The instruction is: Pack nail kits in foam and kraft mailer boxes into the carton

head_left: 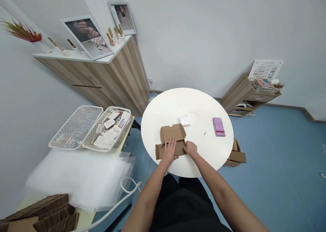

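Blue flooring [275,147] ran beneath a white round tabletop [163,111], with a wood-veneer cabinet [102,79] beyond it. To the left, on a side table [127,131], stood two white perforated plastic trays [91,128], one holding printed cards [107,133]. On the tabletop, near the edge closest to the person, lay a brown corrugated cardboard box [173,135], part-folded with its lid flap raised. The left hand [169,149] pressed flat on the box's front, its fingers [171,143] open and spread. The right hand [190,148] sat at the box's right end, its fingers [187,144] bent against the cardboard; whether they gripped it could not be told. Further right lay a pixelated pink packet [218,127], and just beyond the box, a small white packet [184,121].
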Available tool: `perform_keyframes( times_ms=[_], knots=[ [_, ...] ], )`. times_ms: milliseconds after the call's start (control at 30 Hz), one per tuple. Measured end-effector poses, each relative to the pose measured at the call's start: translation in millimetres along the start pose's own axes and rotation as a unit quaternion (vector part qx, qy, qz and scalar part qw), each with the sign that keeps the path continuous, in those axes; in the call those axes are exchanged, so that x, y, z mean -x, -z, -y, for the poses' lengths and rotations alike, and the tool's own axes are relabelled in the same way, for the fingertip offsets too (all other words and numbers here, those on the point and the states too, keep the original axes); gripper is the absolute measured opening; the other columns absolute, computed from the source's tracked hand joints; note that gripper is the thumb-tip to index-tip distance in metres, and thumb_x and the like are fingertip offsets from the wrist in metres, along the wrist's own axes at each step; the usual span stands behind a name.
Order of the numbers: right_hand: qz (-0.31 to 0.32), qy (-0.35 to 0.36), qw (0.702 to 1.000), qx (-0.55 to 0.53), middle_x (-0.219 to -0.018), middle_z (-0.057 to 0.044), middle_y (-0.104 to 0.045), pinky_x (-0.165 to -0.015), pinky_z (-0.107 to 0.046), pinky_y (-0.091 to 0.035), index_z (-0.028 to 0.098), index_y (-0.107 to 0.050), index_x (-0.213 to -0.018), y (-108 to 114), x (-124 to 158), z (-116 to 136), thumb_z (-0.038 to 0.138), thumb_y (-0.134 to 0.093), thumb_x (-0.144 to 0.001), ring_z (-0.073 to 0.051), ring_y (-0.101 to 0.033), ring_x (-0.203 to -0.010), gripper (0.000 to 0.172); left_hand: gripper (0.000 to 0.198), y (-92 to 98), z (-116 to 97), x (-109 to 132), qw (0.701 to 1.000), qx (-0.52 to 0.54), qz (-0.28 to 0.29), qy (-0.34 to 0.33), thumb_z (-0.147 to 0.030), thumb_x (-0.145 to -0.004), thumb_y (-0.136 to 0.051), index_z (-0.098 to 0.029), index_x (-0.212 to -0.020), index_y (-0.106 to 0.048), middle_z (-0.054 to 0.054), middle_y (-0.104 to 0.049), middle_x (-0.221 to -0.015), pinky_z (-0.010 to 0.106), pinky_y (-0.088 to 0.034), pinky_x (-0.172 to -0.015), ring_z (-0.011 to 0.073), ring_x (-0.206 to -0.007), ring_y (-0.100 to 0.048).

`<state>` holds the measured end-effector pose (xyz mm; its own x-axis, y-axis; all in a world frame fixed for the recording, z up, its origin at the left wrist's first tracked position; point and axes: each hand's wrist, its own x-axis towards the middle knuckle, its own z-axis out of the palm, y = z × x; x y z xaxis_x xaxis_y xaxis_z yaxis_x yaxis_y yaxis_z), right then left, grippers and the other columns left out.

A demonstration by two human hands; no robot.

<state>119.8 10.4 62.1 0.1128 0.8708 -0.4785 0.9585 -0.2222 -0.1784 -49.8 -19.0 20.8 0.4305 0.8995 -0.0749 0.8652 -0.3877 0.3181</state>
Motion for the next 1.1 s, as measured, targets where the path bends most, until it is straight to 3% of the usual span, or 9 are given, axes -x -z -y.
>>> perform_keyframes(
  times_ms=[133,267,367,500,633,700,833,933,1100],
  knots=[
    [-0.118,0.175,0.976,0.046,-0.128,-0.018,-0.055,-0.097,-0.042,-0.037,0.014,-0.052,-0.123,7,12,-5,0.046,-0.059,-0.08,-0.031,-0.048,-0.12,0.054,0.114,6.4,6,-3,0.999,-0.009,0.016,-0.031,-0.047,-0.07,-0.074,-0.018,-0.154,-0.003,0.018,-0.014,-0.16,0.056,-0.009,-0.119,0.0314,-0.149,-0.009],
    [-0.052,0.346,0.931,0.102,-0.153,-0.019,-0.032,-0.115,-0.054,-0.009,0.014,-0.029,-0.148,6,10,-1,0.056,-0.071,-0.067,-0.036,-0.022,-0.142,0.1,0.111,12.1,12,-7,0.997,0.0,0.033,-0.07,-0.045,-0.07,-0.074,-0.017,-0.154,-0.008,0.017,-0.018,-0.16,0.053,-0.008,-0.12,0.0303,-0.149,-0.01],
    [-0.002,0.334,0.934,0.13,-0.158,-0.02,-0.023,-0.116,-0.057,0.0,0.013,-0.019,-0.153,-8,3,2,0.056,-0.078,-0.06,-0.038,-0.016,-0.145,0.118,0.109,18.6,17,-4,0.994,0.016,0.045,-0.096,-0.044,-0.07,-0.073,-0.017,-0.154,-0.008,0.016,-0.019,-0.16,0.049,-0.01,-0.12,0.029,-0.148,-0.012],
    [-0.015,0.298,0.947,0.123,-0.158,-0.021,-0.021,-0.117,-0.055,-0.003,0.014,-0.015,-0.154,-29,-2,0,0.057,-0.078,-0.06,-0.037,-0.015,-0.146,0.121,0.096,31.0,25,17,0.998,0.036,-0.004,-0.052,-0.043,-0.078,-0.063,-0.018,-0.154,-0.009,0.014,-0.021,-0.16,0.051,-0.011,-0.12,0.03,-0.148,-0.017],
    [-0.016,0.281,0.951,0.128,-0.159,-0.019,-0.019,-0.117,-0.054,-0.002,0.015,-0.011,-0.155,-37,-3,-1,0.058,-0.078,-0.06,-0.036,-0.014,-0.147,0.123,0.065,41.2,41,34,0.983,0.053,-0.122,0.125,-0.03,-0.089,-0.047,-0.022,-0.151,-0.028,0.01,-0.041,-0.15,0.05,-0.019,-0.12,0.0287,-0.141,-0.033],
    [-0.011,0.273,0.953,0.132,-0.159,-0.019,-0.018,-0.117,-0.054,0.0,0.015,-0.011,-0.155,-36,-2,0,0.058,-0.079,-0.06,-0.036,-0.013,-0.147,0.124,0.055,42.3,48,32,0.966,0.05,-0.149,0.204,-0.026,-0.089,-0.048,-0.023,-0.143,-0.042,0.011,-0.039,-0.15,0.055,-0.019,-0.119,0.0321,-0.141,-0.031],
    [0.008,0.258,0.957,0.133,-0.16,-0.018,-0.014,-0.117,-0.054,0.001,0.015,-0.008,-0.155,-32,0,4,0.055,-0.078,-0.063,-0.034,-0.011,-0.148,0.122,0.036,34.0,52,17,0.953,0.091,-0.117,0.265,-0.027,-0.088,-0.052,-0.029,-0.122,-0.063,0.005,-0.021,-0.16,0.069,-0.023,-0.11,0.039,-0.146,-0.014],
    [0.015,0.254,0.958,0.134,-0.16,-0.018,-0.013,-0.118,-0.054,0.002,0.015,-0.008,-0.155,-30,2,7,0.053,-0.078,-0.064,-0.033,-0.011,-0.148,0.121,0.03,22.7,47,9,0.947,0.134,-0.113,0.268,-0.026,-0.09,-0.05,-0.028,-0.114,-0.069,0.002,-0.021,-0.16,0.061,-0.034,-0.109,0.0357,-0.146,-0.019],
    [0.006,0.256,0.957,0.133,-0.16,-0.018,-0.014,-0.118,-0.055,0.0,0.016,-0.009,-0.155,-30,2,6,0.053,-0.08,-0.062,-0.034,-0.011,-0.148,0.123,0.033,14.3,44,10,0.941,0.185,-0.104,0.264,-0.026,-0.091,-0.049,-0.02,-0.116,-0.07,0.006,-0.027,-0.158,0.045,-0.037,-0.113,0.0302,-0.139,-0.038]
  ],
)
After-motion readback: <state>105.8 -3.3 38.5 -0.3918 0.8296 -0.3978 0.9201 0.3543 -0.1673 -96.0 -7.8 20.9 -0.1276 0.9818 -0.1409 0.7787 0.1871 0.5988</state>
